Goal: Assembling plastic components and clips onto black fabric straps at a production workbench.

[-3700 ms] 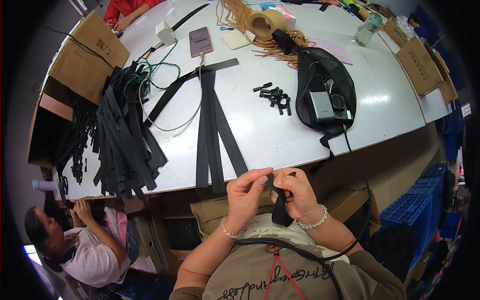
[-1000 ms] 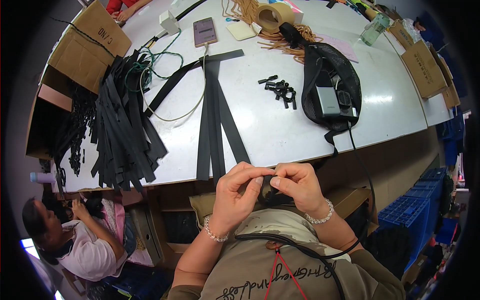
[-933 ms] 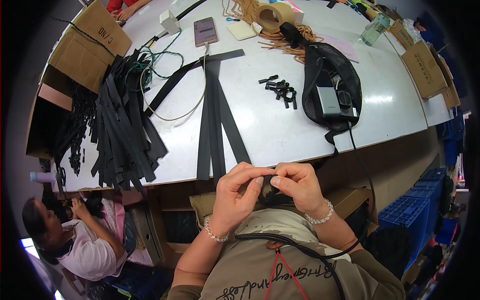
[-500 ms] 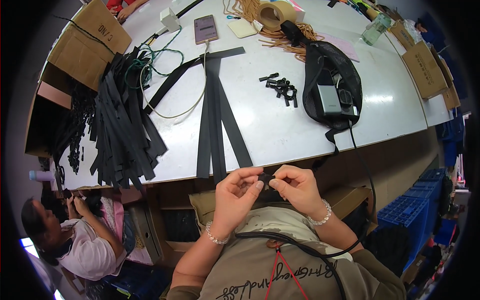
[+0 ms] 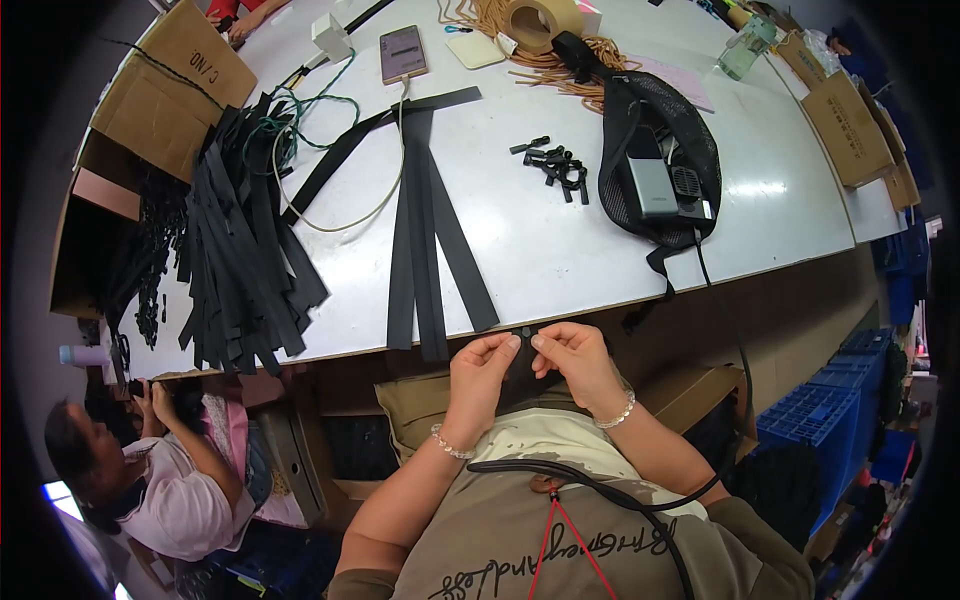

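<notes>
Just off the table's front edge, my left hand (image 5: pixel 480 382) and my right hand (image 5: pixel 583 372) are closed in pinches, thumbs up and fingertips almost meeting. Between them they hold the end of a black strap (image 5: pixel 525 334); its exact shape is small and partly covered by my fingers. A dark length appears to hang beneath it toward my lap. Several flat black straps (image 5: pixel 433 250) lie on the table just beyond my hands, their ends reaching the front edge. Farther off to the right sits a small pile of black plastic pieces (image 5: pixel 563 170).
Left on the white table (image 5: pixel 520 240) are a thick bundle of black straps (image 5: pixel 235 250) and cardboard boxes (image 5: pixel 165 85). A phone (image 5: pixel 403 54), a tape roll (image 5: pixel 545 25) and a black mesh bag (image 5: pixel 655 150) lie farther back. A cable (image 5: pixel 735 345) runs to my torso. A co-worker (image 5: pixel 170 470) sits left.
My hands have drawn level and shifted slightly, with the right hand lower and turned more upright. The black strap end remains pinched between them. The whole view has shifted slightly.
</notes>
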`<control>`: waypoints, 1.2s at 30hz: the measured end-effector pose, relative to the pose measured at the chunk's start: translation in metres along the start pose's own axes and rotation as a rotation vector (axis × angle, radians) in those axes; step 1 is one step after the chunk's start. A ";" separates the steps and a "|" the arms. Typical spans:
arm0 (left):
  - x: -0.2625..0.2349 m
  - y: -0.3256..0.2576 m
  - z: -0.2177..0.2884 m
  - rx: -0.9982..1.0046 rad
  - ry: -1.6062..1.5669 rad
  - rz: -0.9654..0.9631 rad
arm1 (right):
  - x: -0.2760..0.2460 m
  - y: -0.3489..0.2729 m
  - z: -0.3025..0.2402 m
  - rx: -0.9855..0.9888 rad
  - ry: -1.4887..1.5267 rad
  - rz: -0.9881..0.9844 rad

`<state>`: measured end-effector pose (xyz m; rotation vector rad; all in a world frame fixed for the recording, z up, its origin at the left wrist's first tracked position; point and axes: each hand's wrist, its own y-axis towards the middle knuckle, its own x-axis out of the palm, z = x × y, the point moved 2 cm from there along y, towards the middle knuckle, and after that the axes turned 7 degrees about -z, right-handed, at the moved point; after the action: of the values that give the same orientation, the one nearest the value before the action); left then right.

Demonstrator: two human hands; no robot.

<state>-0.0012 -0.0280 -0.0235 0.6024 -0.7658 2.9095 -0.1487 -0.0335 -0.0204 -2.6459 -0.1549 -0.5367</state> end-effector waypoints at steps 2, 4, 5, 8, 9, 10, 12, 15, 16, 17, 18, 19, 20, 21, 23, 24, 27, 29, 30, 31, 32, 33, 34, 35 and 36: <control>0.000 0.000 -0.002 0.004 -0.014 0.009 | 0.000 0.002 0.003 -0.025 -0.010 0.006; 0.000 0.000 -0.003 -0.006 -0.035 0.020 | -0.001 0.002 0.006 -0.047 -0.020 0.013; 0.001 0.000 -0.004 -0.010 -0.034 0.022 | -0.001 0.003 0.006 -0.059 -0.020 0.022; 0.002 0.000 -0.007 -0.014 -0.090 0.044 | 0.001 0.004 0.006 -0.069 -0.015 0.049; 0.002 0.000 -0.008 -0.019 -0.113 0.053 | 0.002 0.004 0.006 -0.071 -0.012 0.066; 0.002 0.001 -0.009 -0.024 -0.137 0.063 | 0.002 0.004 0.007 -0.066 -0.010 0.069; 0.005 0.000 -0.007 -0.019 -0.178 0.067 | 0.003 0.003 0.009 -0.071 0.022 0.073; 0.006 0.003 -0.010 -0.007 -0.248 0.075 | 0.008 0.006 0.009 -0.115 0.089 0.121; 0.006 0.004 -0.011 -0.002 -0.276 0.077 | 0.010 0.006 0.009 -0.109 0.089 0.123; 0.007 0.004 -0.012 -0.007 -0.277 0.080 | 0.011 0.005 0.010 -0.121 0.119 0.141; 0.009 0.005 -0.012 -0.011 -0.287 0.089 | 0.012 0.005 0.011 -0.134 0.148 0.160; 0.010 0.004 -0.012 -0.015 -0.297 0.098 | 0.013 0.005 0.011 -0.129 0.149 0.162; 0.011 0.004 -0.011 -0.018 -0.297 0.099 | 0.014 0.004 0.011 -0.132 0.175 0.171; 0.012 0.004 -0.010 -0.025 -0.318 0.089 | 0.013 0.004 0.011 -0.136 0.201 0.180; 0.012 0.005 -0.009 -0.030 -0.337 0.076 | 0.011 0.006 0.009 -0.118 0.182 0.152; 0.011 0.007 -0.009 -0.049 -0.347 0.017 | 0.010 0.006 0.007 -0.101 0.163 0.122; 0.004 -0.001 -0.003 -0.063 -0.250 -0.026 | 0.008 0.000 0.002 -0.095 0.051 0.042; 0.011 -0.016 0.013 -0.013 -0.104 -0.001 | 0.013 -0.011 -0.012 -0.222 -0.042 0.008; 0.011 -0.020 0.015 -0.008 -0.101 -0.001 | 0.016 -0.017 -0.020 -0.337 -0.131 -0.022; 0.011 -0.023 0.018 0.118 -0.052 -0.055 | 0.015 -0.020 -0.026 -0.420 -0.220 -0.060; 0.012 -0.026 0.022 0.244 -0.004 -0.108 | 0.017 -0.023 -0.032 -0.423 -0.220 -0.063; 0.013 -0.028 0.025 0.284 0.002 -0.113 | 0.020 -0.027 -0.038 -0.497 -0.292 -0.081; 0.014 -0.029 0.027 0.289 0.002 -0.113 | 0.022 -0.029 -0.043 -0.570 -0.365 -0.099; 0.015 -0.030 0.030 0.332 0.014 -0.132 | 0.022 -0.030 -0.044 -0.573 -0.365 -0.101; 0.016 -0.031 0.033 0.375 0.025 -0.151 | 0.022 -0.032 -0.046 -0.613 -0.404 -0.099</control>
<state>0.0012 -0.0175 0.0229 0.6177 -0.1579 2.9257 -0.1504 -0.0246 0.0390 -3.3384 -0.2804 -0.0650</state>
